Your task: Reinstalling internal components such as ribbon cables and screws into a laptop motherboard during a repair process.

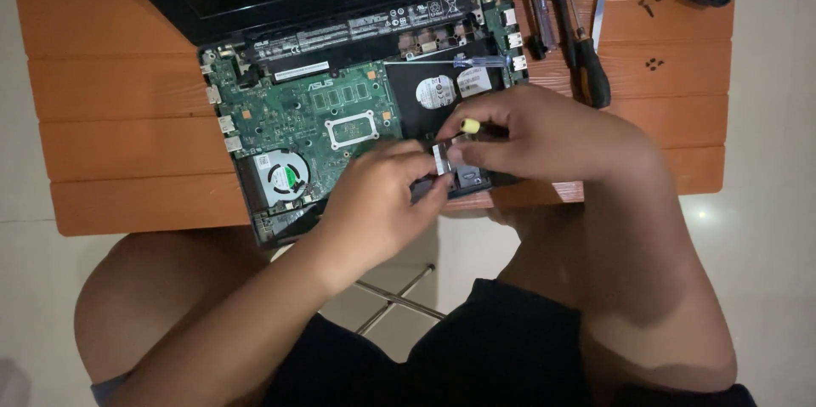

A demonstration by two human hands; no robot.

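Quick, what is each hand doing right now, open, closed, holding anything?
Left hand: closed, fingers pinching a small metal part on the opened laptop.
Right hand: closed around a yellow-tipped tool.

- My left hand (pixel 382 203) rests at the centre of the frame, fingers curled on the lower edge of the opened laptop (pixel 340 110), touching a small silvery part (pixel 442 158).
- My right hand (pixel 544 135) comes in from the right and pinches the yellow-tipped screwdriver (pixel 470 126) just above that part.
- The green circuit board (pixel 297 110) fills the centre left, with a round fan (pixel 282 178) at its lower left corner.
- A hard drive (pixel 450 88) lies just above my right hand.
- More screwdrivers (pixel 582 42) lie at the upper right on the orange wooden table (pixel 119 118).
- Small loose screws (pixel 653 63) sit further right.
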